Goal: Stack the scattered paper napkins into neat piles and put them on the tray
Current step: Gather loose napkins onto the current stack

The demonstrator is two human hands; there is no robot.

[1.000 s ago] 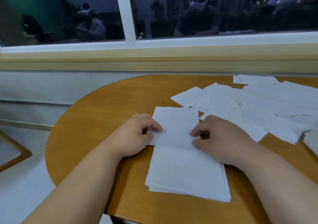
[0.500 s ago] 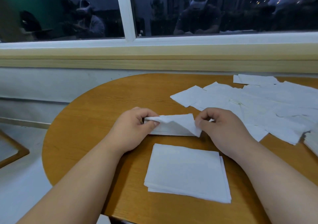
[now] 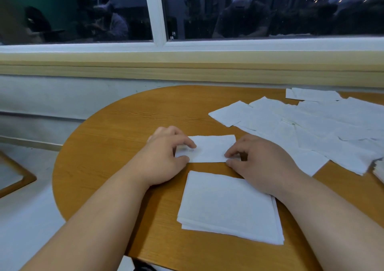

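— Your left hand (image 3: 164, 156) pinched one end of the folded napkin (image 3: 209, 148), your right hand (image 3: 259, 162) the other. It lay flat on the table (image 3: 124, 129), just behind the pile (image 3: 226, 208).
— How could I do it well?
— I think you had to match its edges to the pile, then press softly.

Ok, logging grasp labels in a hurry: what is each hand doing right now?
Left hand: pinches the left end of the folded napkin.
Right hand: pinches the right end of the folded napkin.
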